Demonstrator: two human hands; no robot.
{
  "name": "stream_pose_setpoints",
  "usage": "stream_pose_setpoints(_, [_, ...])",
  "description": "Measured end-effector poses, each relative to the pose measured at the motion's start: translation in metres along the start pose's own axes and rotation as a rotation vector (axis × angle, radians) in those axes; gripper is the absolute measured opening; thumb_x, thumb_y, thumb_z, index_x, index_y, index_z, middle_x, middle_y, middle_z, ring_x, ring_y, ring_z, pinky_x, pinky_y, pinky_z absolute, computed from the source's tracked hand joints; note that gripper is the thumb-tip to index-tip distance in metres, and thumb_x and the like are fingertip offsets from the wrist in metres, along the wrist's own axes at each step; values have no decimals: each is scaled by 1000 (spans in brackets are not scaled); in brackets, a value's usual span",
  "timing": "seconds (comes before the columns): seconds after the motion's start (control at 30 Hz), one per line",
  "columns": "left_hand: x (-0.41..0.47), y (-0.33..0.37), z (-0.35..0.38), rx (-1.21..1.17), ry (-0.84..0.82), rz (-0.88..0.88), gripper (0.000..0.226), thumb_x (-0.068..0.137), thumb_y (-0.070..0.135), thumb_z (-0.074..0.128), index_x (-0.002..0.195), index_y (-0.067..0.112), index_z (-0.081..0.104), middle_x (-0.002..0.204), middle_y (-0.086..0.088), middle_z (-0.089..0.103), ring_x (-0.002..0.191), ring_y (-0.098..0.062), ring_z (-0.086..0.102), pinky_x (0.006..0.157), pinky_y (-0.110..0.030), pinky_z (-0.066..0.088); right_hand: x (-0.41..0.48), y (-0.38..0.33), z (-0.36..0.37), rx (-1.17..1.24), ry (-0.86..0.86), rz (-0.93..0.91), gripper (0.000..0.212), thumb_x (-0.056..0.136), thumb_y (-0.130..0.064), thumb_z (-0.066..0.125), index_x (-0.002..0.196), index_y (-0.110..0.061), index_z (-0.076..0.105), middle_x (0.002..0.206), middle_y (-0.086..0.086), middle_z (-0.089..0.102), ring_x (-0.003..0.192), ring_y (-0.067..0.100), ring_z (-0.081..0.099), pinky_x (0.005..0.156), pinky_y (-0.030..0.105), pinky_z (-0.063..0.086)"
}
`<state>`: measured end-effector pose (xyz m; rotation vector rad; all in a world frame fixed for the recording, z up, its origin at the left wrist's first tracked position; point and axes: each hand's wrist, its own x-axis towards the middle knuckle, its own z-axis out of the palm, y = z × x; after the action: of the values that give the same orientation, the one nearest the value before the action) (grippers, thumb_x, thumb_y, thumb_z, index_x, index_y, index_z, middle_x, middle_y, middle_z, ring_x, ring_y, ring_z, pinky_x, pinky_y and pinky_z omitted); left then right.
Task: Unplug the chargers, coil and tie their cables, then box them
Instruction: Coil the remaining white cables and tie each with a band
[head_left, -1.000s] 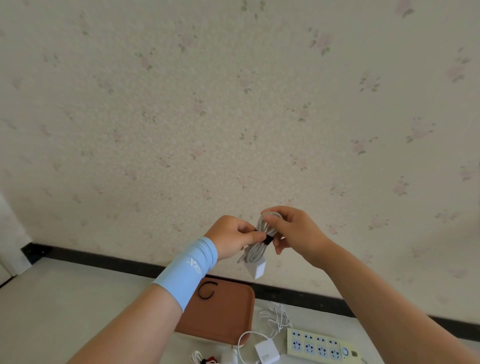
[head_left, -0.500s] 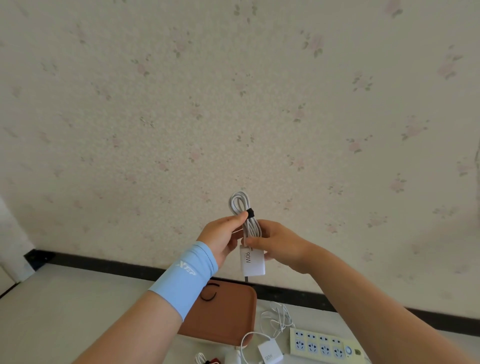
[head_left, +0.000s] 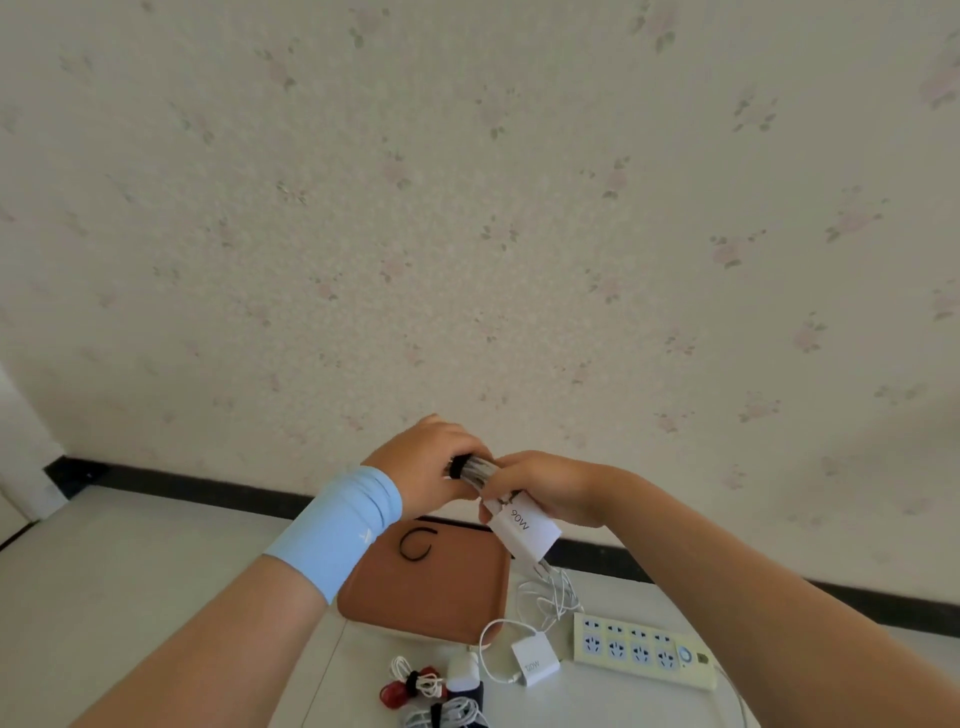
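Left grip (head_left: 426, 462) pinches the coiled cable (head_left: 475, 470) at its black tie (head_left: 457, 465). Right grip (head_left: 550, 488) is curled round the charger (head_left: 527, 530). Both are held mid-air above the brown box (head_left: 431, 587) on the tabletop (head_left: 130, 571), likely to snug the tie before boxing.

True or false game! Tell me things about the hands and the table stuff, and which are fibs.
The left hand and right hand together hold the white 90W charger block with its coiled white cable. True.
The brown rounded tray is full of chargers. False: only a thin black loop lies on it.
A charger is plugged into the pale green power strip. False: its visible sockets are empty.
A light blue wristband is on the left wrist. True.
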<state>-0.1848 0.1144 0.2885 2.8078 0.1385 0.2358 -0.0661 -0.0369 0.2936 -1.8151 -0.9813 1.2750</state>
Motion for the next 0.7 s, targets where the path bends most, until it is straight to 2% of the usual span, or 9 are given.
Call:
stream_pose_setpoints(0.03, [-2, -3, 2, 13, -6, -33, 27, 87, 36, 69, 114, 35, 65, 103, 15, 62, 102, -9, 47, 91, -27, 42, 3, 2, 1, -55, -23, -5, 35, 80, -25, 68, 109, -8, 57, 96, 9, 62, 85, 23, 58, 79, 35, 46])
stream_pose_setpoints(0.1, [-5, -14, 6, -19, -4, -92, 23, 87, 35, 69, 110, 31, 65, 97, 12, 61, 93, -9, 52, 81, -25, 42, 10, 9, 1, -188, -14, -21, 56, 74, -29, 80, 120, -15, 51, 106, 4, 59, 94, 22, 57, 84, 34, 47])
stream_pose_setpoints(0.2, [-11, -28, 15, -124, -22, -169, 21, 87, 30, 71, 107, 27, 65, 96, 9, 61, 88, -11, 57, 77, -23, 44, 25, 22, 6, -290, 109, 20, 91, 65, -26, 91, 138, -28, 37, 120, 0, 57, 105, 21, 61, 91, 38, 56])
stream_pose_setpoints(0.33, [-14, -46, 46, -72, -122, -253, 21, 92, 27, 62, 113, 24, 64, 106, 3, 60, 96, -15, 58, 87, -28, 46, 45, 47, 25, -406, 258, 46, 78, 67, -23, 91, 131, -24, 45, 117, 1, 56, 101, 20, 60, 84, 36, 57])
stream_pose_setpoints(0.43, [-22, -60, 87, 10, -318, -302, 25, 92, 31, 55, 117, 27, 61, 116, 0, 61, 104, -21, 59, 93, -36, 48, 60, 81, 38, -474, 268, 57, 75, 68, -22, 90, 133, -22, 52, 122, 0, 59, 102, 20, 62, 76, 29, 57])
stream_pose_setpoints(0.5, [-34, -66, 115, -17, -438, -333, 35, 89, 37, 57, 124, 32, 55, 119, 4, 62, 105, -20, 59, 96, -38, 49, 68, 110, 50, -514, 247, 74, 76, 68, -24, 90, 135, -21, 55, 128, -3, 60, 110, 18, 61, 81, 22, 49])
stream_pose_setpoints(0.57, [-43, -71, 141, -44, -530, -346, 38, 88, 39, 60, 125, 33, 51, 115, 3, 63, 99, -20, 60, 93, -38, 51, 75, 138, 63, -561, 236, 85, 69, 70, -28, 88, 133, -23, 60, 127, -6, 61, 112, 15, 59, 85, 20, 43])
stream_pose_setpoints(0.63, [-48, -77, 163, -13, -556, -337, 26, 90, 30, 59, 116, 29, 57, 111, 1, 64, 92, -20, 58, 86, -32, 50, 85, 166, 77, -585, 228, 94, 55, 75, -31, 83, 126, -27, 63, 121, -6, 61, 107, 16, 59, 82, 23, 47])
stream_pose_setpoints(0.7, [-51, -84, 184, 22, -559, -323, 23, 90, 26, 61, 113, 23, 63, 113, -2, 63, 93, -21, 57, 83, -30, 48, 94, 193, 90, -557, 220, 125, 55, 76, -30, 79, 128, -28, 62, 124, -1, 55, 109, 20, 57, 85, 26, 50])
